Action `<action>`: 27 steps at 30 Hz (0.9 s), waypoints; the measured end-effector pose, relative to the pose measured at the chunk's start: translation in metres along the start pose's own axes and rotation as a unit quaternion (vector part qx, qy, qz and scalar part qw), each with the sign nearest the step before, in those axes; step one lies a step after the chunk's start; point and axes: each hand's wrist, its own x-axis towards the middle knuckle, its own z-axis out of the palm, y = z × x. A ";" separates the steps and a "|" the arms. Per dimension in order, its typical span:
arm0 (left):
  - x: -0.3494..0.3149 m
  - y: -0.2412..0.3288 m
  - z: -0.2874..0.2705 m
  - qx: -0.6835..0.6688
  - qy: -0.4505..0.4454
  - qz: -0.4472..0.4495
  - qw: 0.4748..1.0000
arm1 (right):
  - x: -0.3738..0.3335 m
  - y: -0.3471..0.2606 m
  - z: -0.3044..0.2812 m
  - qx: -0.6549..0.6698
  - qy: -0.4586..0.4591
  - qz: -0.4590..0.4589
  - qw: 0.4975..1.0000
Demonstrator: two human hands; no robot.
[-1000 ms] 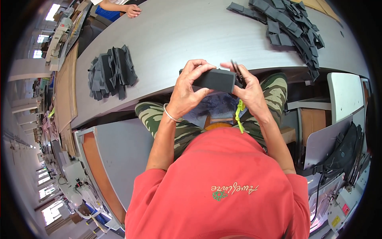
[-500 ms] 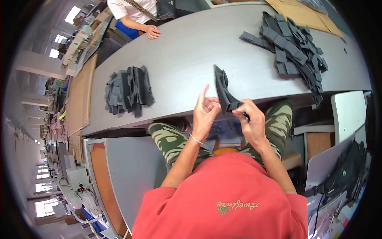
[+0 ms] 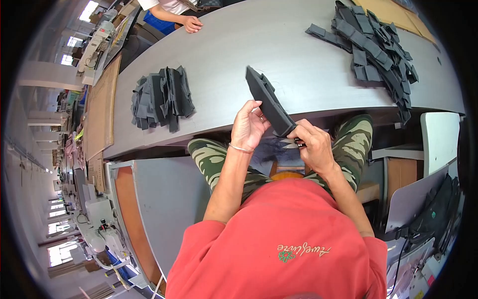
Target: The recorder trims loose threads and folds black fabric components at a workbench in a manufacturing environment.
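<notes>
A folded dark grey fabric strip slants over the table's near edge, its far end up and to the left. My left hand pinches its left edge between thumb and fingers about midway along. At the strip's near end, my right hand is closed with the fingertips on the fabric. Something small and black, perhaps a tool handle, shows under the right fingers; most of it is hidden. To the left lies a stack of similar grey strips. A larger, looser heap of strips lies at the far right.
A grey table curves across in front of me. Another person's hand rests on its far edge. Brown cardboard lies at the back right. A grey cabinet panel stands at my left, a white chair-like panel at my right.
The strip has swung, its far end now further left and its long side turned to view. My left hand has moved from beside it to grip its edge. The view has shifted slightly.
</notes>
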 end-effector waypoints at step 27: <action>-0.029 -0.012 0.020 0.231 -0.036 0.260 0.937 | -0.001 0.006 -0.024 0.112 0.051 0.203 0.971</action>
